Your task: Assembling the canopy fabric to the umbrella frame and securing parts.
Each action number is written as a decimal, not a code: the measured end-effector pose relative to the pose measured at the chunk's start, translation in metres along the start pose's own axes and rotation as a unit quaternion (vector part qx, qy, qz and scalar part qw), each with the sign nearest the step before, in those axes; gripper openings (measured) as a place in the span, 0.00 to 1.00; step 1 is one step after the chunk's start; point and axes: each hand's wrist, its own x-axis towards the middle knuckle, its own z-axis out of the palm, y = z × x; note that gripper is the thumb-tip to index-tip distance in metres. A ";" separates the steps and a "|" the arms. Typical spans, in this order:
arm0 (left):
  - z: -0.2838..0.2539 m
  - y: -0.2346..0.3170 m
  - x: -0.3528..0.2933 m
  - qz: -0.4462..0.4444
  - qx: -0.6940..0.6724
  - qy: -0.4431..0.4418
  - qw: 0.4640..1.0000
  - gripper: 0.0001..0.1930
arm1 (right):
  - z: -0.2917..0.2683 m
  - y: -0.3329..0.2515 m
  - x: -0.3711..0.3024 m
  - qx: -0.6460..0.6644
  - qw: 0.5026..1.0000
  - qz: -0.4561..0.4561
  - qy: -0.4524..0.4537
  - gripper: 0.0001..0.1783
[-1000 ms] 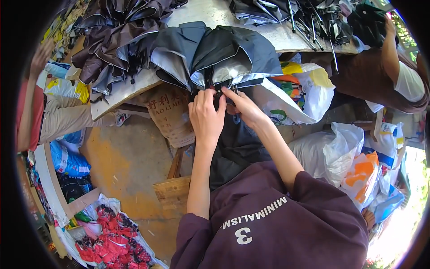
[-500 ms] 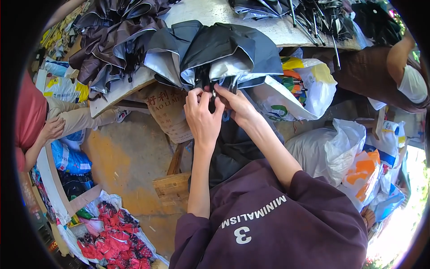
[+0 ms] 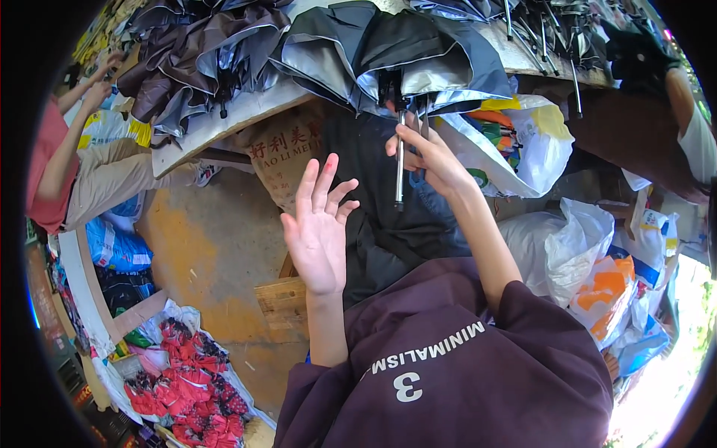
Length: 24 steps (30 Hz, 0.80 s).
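**Umbrella shaft gripped at the surface edge**

While the left hand [image 3: 317, 228] hangs in the air with its fingers spread and nothing in it, the right hand [image 3: 427, 153] closes its fingers round the metal shaft [image 3: 399, 168] of a black umbrella [image 3: 396, 52]. The umbrella lies at the near edge of the surface [image 3: 224, 123], its loose canopy bunched on top, silver lining showing. The shaft hangs past the edge, its long axis nearly upright, free end pointing down toward the person. It looks thin, stiff and smooth, likely slippery, so a full grip near the canopy seems safest. The canopy fabric looks soft and light, the ribs probably easy to bend. More folded umbrellas [image 3: 198, 56] lie to the left. Plastic bags [image 3: 523, 145] sit below. Another person's arm [image 3: 75, 138] reaches in at far left.
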 end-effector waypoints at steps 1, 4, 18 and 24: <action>0.000 0.003 -0.001 -0.007 -0.059 -0.010 0.998 0.41 | -0.001 0.001 -0.001 -0.034 0.999 0.001 0.001 0.07; 0.002 0.008 -0.006 -0.008 -0.086 -0.020 0.996 0.43 | -0.002 0.001 0.000 -0.039 0.999 -0.004 -0.010 0.07; 0.012 0.012 -0.013 0.013 -0.024 -0.037 0.999 0.47 | -0.006 -0.001 -0.002 -0.063 0.998 -0.007 -0.009 0.08; 0.011 0.009 -0.011 0.049 0.038 -0.056 0.997 0.44 | -0.007 -0.008 -0.012 -0.150 0.985 -0.068 0.043 0.08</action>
